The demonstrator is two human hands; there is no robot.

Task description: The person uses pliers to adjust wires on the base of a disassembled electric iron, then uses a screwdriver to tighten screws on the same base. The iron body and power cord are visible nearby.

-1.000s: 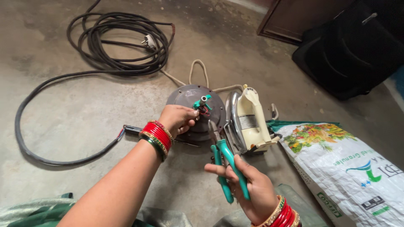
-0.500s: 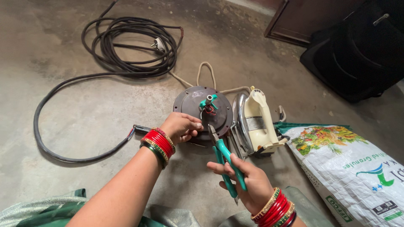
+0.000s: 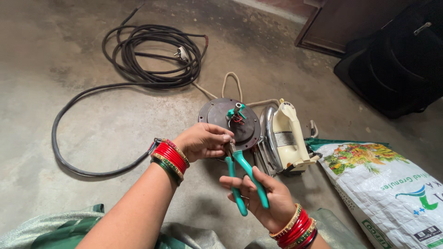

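Two bare hands work close together above the concrete floor (image 3: 69, 101). Right hand (image 3: 260, 196): palm up, fingers wrapped loosely round the green handles of a pair of pliers (image 3: 242, 177), the handles standing slightly apart. Left hand (image 3: 203, 140): fingers curled shut, fingertips pinched together at the nose of the pliers; what they pinch is too small to tell. Red and green bangles (image 3: 170, 157) sit on the left wrist.

Just beyond the hands, a round dark metal plate (image 3: 217, 115) lies flat on the floor, with a green fitting and red wires (image 3: 236, 114) at its middle. A cream clothes iron (image 3: 286, 136) rests on its side, touching the plate's right edge. A coiled black cable (image 3: 152, 55) lies well apart toward the far left. A printed white sack (image 3: 392, 189) lies at the near right.
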